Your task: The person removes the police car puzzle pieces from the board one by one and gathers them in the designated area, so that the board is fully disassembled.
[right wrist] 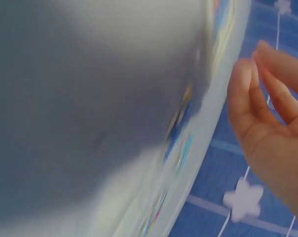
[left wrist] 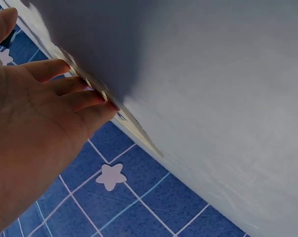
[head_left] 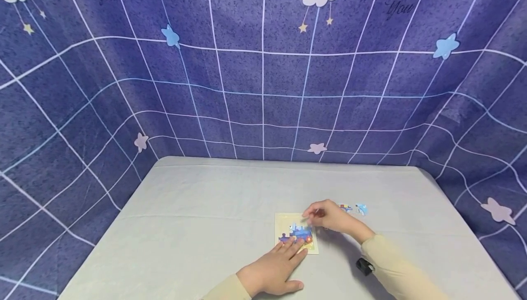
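Observation:
A small jigsaw puzzle board [head_left: 281,220] with a cream frame lies on the table, partly filled with pieces that show a blue picture [head_left: 302,231]. My left hand [head_left: 275,265] rests its spread fingers on the board's lower part, covering some of it. In the left wrist view those fingertips [left wrist: 107,108] press at the edge-on board [left wrist: 144,136]. Over the board's upper right corner is my right hand [head_left: 329,215], its fingers loosely bent. The right wrist view shows thumb and fingertips [right wrist: 240,79] close together, with no piece visible between them.
Beyond the right hand lie loose puzzle pieces, among them a light blue one [head_left: 361,209] and a multicoloured one [head_left: 345,207]. A pale cloth covers the table [head_left: 185,227]. A blue gridded curtain [head_left: 247,71] surrounds its back and sides. A black device [head_left: 364,266] sits at the right wrist.

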A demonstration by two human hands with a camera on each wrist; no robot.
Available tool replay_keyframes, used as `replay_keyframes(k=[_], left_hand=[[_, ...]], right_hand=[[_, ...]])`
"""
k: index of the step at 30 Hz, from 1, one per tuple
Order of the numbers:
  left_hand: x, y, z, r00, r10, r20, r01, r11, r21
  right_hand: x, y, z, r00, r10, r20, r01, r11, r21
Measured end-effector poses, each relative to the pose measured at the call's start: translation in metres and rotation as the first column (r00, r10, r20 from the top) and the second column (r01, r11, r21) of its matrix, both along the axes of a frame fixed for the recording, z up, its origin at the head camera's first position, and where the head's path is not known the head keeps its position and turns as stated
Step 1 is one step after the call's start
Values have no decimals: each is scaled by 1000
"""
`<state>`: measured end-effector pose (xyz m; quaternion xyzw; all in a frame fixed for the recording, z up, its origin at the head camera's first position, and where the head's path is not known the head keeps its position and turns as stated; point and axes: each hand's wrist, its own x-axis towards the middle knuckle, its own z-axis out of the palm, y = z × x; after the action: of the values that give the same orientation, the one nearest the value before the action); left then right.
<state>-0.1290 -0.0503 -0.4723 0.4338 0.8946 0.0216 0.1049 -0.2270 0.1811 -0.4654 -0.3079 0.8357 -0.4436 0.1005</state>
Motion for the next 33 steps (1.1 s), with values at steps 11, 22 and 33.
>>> replay_keyframes(k=[11,22,33], left_hand=[[3,0,4,1000,14,5,-14,1000,4],[3,-2,3,1000,15,2,-15,1000,1],[3,-3,2,1000,13,-2,-13,1000,7]], right_hand=[[2,-27,-7,998,41,40,-46,992,120],[3,-30,-6,997,49,53,-54,993,101],[4,-31,-13,998,28,63,-28,1000,-1]])
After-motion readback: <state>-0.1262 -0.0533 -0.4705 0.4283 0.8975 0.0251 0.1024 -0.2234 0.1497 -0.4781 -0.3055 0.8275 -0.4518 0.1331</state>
